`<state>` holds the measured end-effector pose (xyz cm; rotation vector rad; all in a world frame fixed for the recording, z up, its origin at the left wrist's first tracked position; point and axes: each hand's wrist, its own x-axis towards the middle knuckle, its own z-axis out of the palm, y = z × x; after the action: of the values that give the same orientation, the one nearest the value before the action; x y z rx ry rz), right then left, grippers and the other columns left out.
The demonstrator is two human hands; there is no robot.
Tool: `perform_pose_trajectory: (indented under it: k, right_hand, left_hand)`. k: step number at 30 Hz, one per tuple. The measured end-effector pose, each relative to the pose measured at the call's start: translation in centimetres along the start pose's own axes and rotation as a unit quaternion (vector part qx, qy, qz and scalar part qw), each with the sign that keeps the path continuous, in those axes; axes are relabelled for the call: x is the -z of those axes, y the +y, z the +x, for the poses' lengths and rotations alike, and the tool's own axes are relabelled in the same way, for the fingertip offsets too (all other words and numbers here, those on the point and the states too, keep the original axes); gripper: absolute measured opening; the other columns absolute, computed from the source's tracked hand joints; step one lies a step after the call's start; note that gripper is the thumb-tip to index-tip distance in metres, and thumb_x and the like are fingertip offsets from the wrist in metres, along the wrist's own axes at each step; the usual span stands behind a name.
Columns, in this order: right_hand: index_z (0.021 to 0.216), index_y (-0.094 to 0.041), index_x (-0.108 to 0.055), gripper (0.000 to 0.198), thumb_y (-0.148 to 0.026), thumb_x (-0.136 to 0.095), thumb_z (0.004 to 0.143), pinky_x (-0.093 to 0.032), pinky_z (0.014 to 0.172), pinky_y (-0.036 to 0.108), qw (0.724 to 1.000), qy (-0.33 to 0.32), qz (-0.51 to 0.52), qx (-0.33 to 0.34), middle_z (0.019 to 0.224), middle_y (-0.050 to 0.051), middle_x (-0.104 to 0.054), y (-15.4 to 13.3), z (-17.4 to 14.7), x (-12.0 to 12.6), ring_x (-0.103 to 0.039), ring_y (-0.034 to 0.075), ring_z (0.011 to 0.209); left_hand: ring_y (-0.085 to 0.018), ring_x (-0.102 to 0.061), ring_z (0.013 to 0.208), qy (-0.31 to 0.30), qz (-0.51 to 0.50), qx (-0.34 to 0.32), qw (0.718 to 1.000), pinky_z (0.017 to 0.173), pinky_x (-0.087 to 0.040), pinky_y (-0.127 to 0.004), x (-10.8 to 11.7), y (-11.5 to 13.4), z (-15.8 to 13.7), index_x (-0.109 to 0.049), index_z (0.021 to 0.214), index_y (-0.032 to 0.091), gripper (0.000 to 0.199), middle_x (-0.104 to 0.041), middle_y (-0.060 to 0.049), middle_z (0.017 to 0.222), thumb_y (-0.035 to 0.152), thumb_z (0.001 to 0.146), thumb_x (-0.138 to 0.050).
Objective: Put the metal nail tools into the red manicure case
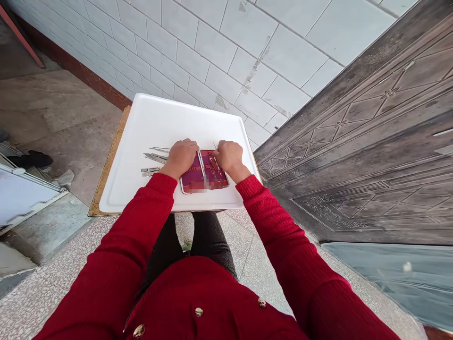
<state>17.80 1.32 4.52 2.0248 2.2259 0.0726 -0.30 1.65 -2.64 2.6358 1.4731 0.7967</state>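
An open manicure case (193, 185) with a purple and red lining lies flat on a white board. My left hand (181, 158) is closed at the upper left edge of the case, its fingertips curled down on it. Over the upper right part of the case, my right hand (229, 156) is pinched, with the thin tip of a metal tool (214, 146) sticking out above the fingers. The rest of that tool is hidden. Small tools (213, 165) sit in the right half of the case. Left of my left hand lie nail clippers (150, 171) and several slim metal tools (155, 157).
The white board (127, 137) rests on a brown-edged stand (106, 174) close before my body. A white tiled wall (198, 52) rises behind it. A dark patterned door (354, 156) stands close on the right. A white rack (28, 189) is at the far left.
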Motion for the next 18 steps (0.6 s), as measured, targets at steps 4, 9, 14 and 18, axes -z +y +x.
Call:
perform_pose_trajectory:
  k: [4,9,14,18]
  right_hand:
    - [0.111,-0.013,-0.077,0.026,-0.020,-0.056,0.097,-0.051,0.078,0.034,0.998,0.040,0.014,-0.043,0.111,0.020,-0.078,2.4,2.7,0.4,-0.073,0.032,0.102]
    - [0.108,-0.014,-0.079,0.024,-0.019,-0.060,0.095,-0.051,0.075,0.032,0.997,0.010,0.050,-0.063,0.105,0.017,-0.080,4.3,4.3,-0.2,-0.073,0.029,0.097]
    - [0.106,-0.018,-0.080,0.024,-0.024,-0.059,0.096,-0.049,0.073,0.029,0.994,0.046,0.094,-0.041,0.108,0.011,-0.081,4.0,1.7,-0.8,-0.072,0.025,0.097]
    - [0.092,-0.018,-0.082,0.020,-0.023,-0.063,0.093,-0.048,0.069,0.028,0.994,-0.019,0.110,0.007,0.093,0.007,-0.081,3.3,-0.7,-0.9,-0.071,0.021,0.086]
  left_hand:
    - [-0.029,-0.067,0.102,-0.002,-0.001,0.006,1.000,0.088,-0.052,-0.044,0.0,-0.1,0.0,-0.074,0.093,0.018,0.033,-0.077,-0.011,0.102,0.011,0.100,-0.043]
    - [-0.029,-0.067,0.099,-0.006,0.000,0.010,1.000,0.087,-0.052,-0.044,0.1,0.0,0.0,-0.074,0.091,0.019,0.033,-0.076,-0.011,0.099,0.011,0.099,-0.044]
    - [-0.030,-0.067,0.102,-0.011,0.002,0.012,1.000,0.089,-0.053,-0.046,0.2,0.1,0.1,-0.075,0.094,0.018,0.035,-0.077,-0.012,0.103,0.011,0.099,-0.041]
    - [-0.030,-0.067,0.106,-0.020,0.006,0.009,1.000,0.091,-0.053,-0.047,0.2,0.0,0.1,-0.076,0.097,0.018,0.035,-0.076,-0.012,0.107,0.011,0.099,-0.042]
